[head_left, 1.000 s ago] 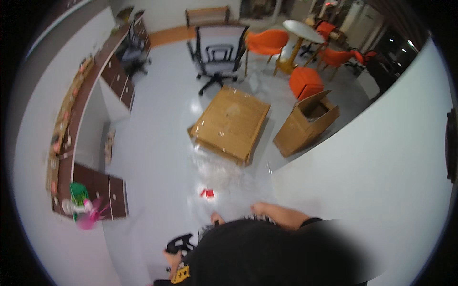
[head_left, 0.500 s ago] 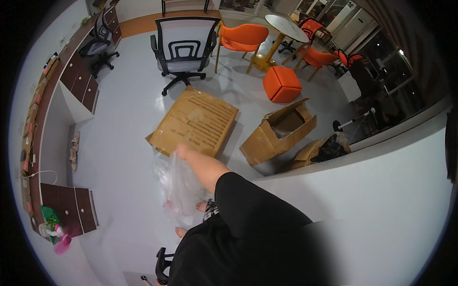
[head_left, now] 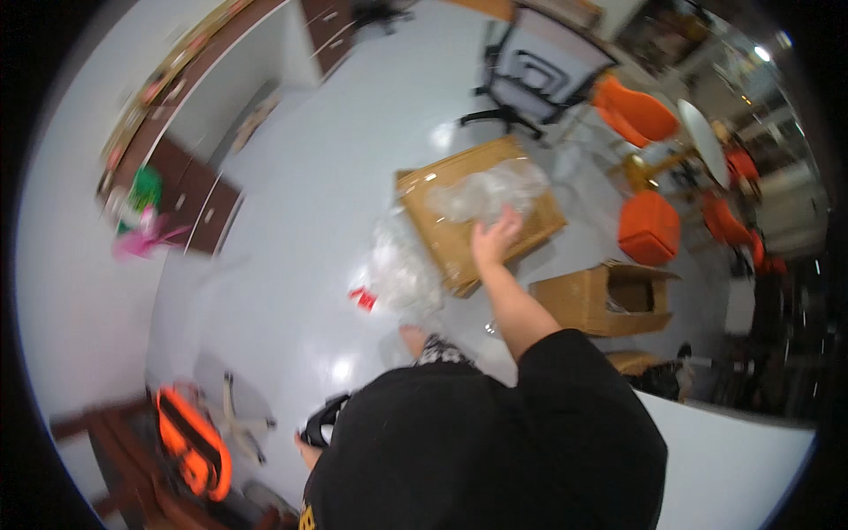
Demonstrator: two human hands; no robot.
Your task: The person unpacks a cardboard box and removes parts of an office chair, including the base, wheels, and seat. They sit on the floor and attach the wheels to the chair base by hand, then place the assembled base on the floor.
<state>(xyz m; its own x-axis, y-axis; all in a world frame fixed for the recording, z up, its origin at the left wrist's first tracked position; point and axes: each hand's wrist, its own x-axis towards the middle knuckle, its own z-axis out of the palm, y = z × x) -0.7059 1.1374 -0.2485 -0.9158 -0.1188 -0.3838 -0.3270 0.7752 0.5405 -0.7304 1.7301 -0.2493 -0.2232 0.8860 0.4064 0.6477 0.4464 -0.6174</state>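
My right hand [head_left: 496,237] reaches out over a flat brown cardboard box [head_left: 446,247], its fingers apart and somewhat blurred. Just beyond the fingertips, crumpled clear plastic [head_left: 481,193] lies across the top of the cardboard. Whether the fingertips touch it I cannot tell. More clear plastic wrap [head_left: 402,269] is heaped on the floor at the near left side of the box, with a small red piece [head_left: 363,299] by it. My left hand does not show. A bit of bare skin at my lower left looks like a foot, but it is blurred.
An open cardboard box [head_left: 572,300] lies to the right, near an orange cube stool [head_left: 648,228]. A mesh office chair [head_left: 539,75] stands behind the flat box. Brown drawers [head_left: 199,199] line the left wall. An orange-and-black item [head_left: 194,446] sits at the lower left.
The view has turned, shifting the room rightward. My right hand has let go of the clear plastic it held; some now lies on the cardboard, some on the floor.
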